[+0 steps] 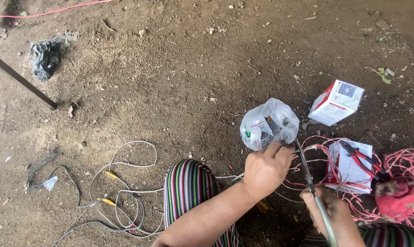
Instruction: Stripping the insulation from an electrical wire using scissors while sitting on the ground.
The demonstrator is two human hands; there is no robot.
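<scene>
I am closing my left hand (267,170) in a loose fist, its fingertips pinching thin wire ends just under the clear plastic bag (268,123), which is lying on the dirt ground (184,73) right above my knuckles. My right hand (331,211) is wrapping fully round the pale handle of a pair of scissors (307,176); the dark blades are pointing up toward my left fingers and the bag, and whether they are touching the wire I cannot tell.

Moving outward, a tangle of pink wire (399,164) is spreading to the right, with red-handled pliers (360,160) lying on a white leaflet (351,167) and a red cloth bundle (399,199) just beside them. A red and white carton (337,101) is sitting near the bag. My knee in striped fabric (188,187) is showing at the bottom, and white and grey cables with yellow plugs (110,174) are looping on the ground to the left. Well apart, at upper left, a crumpled black bag (46,55) and a dark rod (19,77) are lying.
</scene>
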